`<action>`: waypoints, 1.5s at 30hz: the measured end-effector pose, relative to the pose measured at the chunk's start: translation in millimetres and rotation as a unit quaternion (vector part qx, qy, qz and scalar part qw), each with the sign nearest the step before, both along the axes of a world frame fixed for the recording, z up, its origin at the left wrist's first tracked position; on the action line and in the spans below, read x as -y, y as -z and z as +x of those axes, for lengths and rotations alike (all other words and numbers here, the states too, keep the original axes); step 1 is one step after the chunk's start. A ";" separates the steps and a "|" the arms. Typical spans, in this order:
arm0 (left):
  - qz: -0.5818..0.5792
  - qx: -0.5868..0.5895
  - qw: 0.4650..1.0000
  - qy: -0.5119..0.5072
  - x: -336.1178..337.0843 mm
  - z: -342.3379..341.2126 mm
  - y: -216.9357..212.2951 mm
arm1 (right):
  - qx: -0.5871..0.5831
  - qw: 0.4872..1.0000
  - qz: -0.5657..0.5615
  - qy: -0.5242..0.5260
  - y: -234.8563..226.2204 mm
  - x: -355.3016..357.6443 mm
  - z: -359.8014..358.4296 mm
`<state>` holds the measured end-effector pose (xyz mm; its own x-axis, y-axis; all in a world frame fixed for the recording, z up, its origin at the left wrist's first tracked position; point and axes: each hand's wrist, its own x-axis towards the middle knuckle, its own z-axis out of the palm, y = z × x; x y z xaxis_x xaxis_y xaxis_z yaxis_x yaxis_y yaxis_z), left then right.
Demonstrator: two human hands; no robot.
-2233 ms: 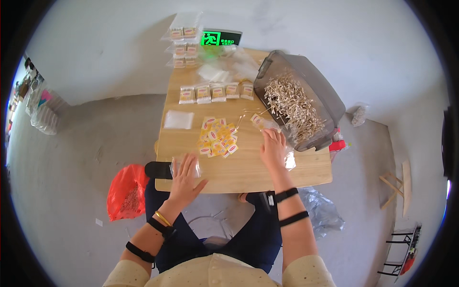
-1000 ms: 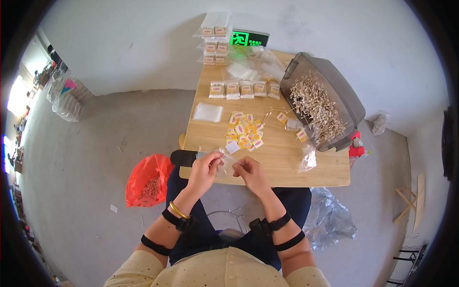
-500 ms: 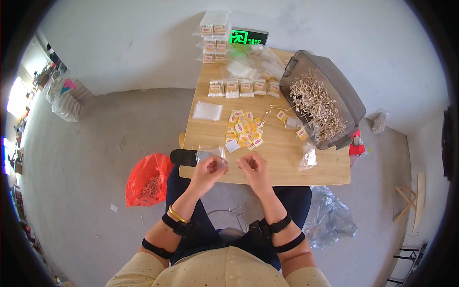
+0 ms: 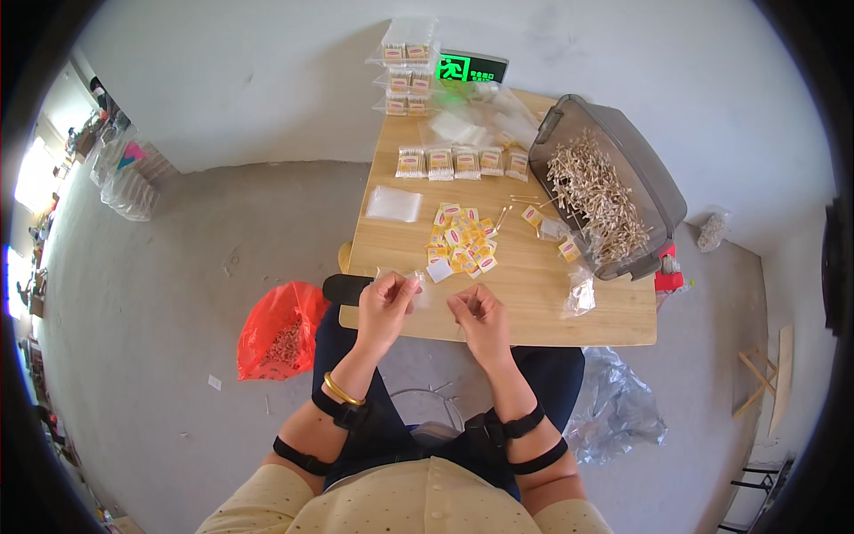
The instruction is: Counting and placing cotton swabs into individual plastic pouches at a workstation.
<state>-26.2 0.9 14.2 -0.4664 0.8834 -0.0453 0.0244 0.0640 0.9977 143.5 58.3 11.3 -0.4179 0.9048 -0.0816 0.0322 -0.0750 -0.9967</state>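
Table (image 4: 551,316); left hand (image 4: 382,307) at bag (image 4: 422,292), seemingly

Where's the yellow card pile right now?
In the head view, the yellow cards lie on the table, right of the flat plastic stack and left of the grey bin.

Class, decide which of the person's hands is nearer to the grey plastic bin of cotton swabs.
Right. The right hand is over the table's near edge, left of the bin and lower in view; the left hand is farther left.

Speckled cream buttoned shirt (image 4: 391,498), navy trousers (image 4: 553,378), black forearm straps (image 4: 304,457), gold-coloured bangle (image 4: 339,392)
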 end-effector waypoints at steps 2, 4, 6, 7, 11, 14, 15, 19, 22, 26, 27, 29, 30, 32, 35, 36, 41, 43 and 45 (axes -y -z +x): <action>-0.005 -0.079 0.996 -0.045 0.1 2.5 -3.6 | -0.044 0.998 -0.045 0.004 2.4 0.8 -2.4; -0.014 -0.124 0.990 -0.071 3.5 -2.0 -3.6 | -0.069 0.994 -0.079 0.008 7.5 1.3 -6.9; -0.008 -0.131 0.987 -0.094 8.6 -10.9 7.0 | -0.077 0.992 -0.100 0.011 20.6 -1.5 -12.9; -0.020 -0.143 0.984 -0.104 13.5 -14.2 10.8 | -0.057 0.994 -0.096 0.004 27.0 -3.6 -18.2; -0.082 -0.284 0.947 -0.124 33.9 -46.5 40.6 | 0.049 0.997 -0.061 -0.026 53.2 -22.0 -50.5; -0.064 -0.460 0.884 -0.053 30.7 -47.9 38.5 | 0.171 0.985 0.021 -0.019 91.6 -35.9 -68.6; -0.041 -0.500 0.865 -0.013 27.0 -39.6 34.7 | 0.220 0.974 0.056 -0.012 95.8 -38.7 -71.0; -0.096 -0.591 0.787 0.147 22.9 -27.7 75.7 | 0.269 0.952 0.142 0.030 68.3 -32.3 -67.7; -0.107 -0.594 0.774 0.188 13.3 -26.3 86.4 | 0.295 0.919 0.236 0.114 65.1 -64.5 -22.0; -0.110 -0.562 0.801 0.173 15.0 -26.5 54.6 | 0.469 0.775 0.375 0.199 58.3 -133.5 49.3; -0.093 -0.561 0.807 0.159 12.7 -25.6 48.8 | 0.488 0.768 0.354 0.216 56.3 -149.8 65.3; -0.072 -0.557 0.816 0.138 9.3 -23.5 36.8 | 0.520 0.757 0.311 0.246 55.8 -176.1 89.1; -0.056 -0.543 0.826 0.138 7.8 -21.1 35.4 | 0.535 0.765 0.285 0.217 57.5 -183.1 97.8; -0.024 -0.515 0.846 0.135 6.0 -16.4 33.3 | 0.561 0.780 0.232 0.155 56.6 -191.6 104.9; 0.030 -0.447 0.884 0.135 3.7 4.3 24.3 | 0.499 0.799 0.283 0.178 47.6 -176.4 101.3; 0.026 -0.384 0.910 0.152 2.3 9.8 24.4 | 0.487 0.792 0.316 0.190 39.3 -164.2 96.3; -0.075 0.061 0.971 0.217 -21.9 60.0 39.1 | 0.469 0.769 0.409 0.147 1.3 -71.9 75.4; -0.080 0.212 0.957 0.182 -40.1 80.6 37.7 | 0.419 0.813 0.389 0.108 -5.0 -42.4 65.7; -0.094 0.323 0.935 0.116 -53.6 87.6 40.2 | 0.381 0.842 0.374 0.082 -9.8 -20.6 57.9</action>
<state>61.5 54.5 -26.1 -0.0847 0.9054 -0.4159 -0.5431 0.3080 0.7811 201.4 78.9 21.1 -0.3664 0.8624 0.3492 0.7333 0.4987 -0.4621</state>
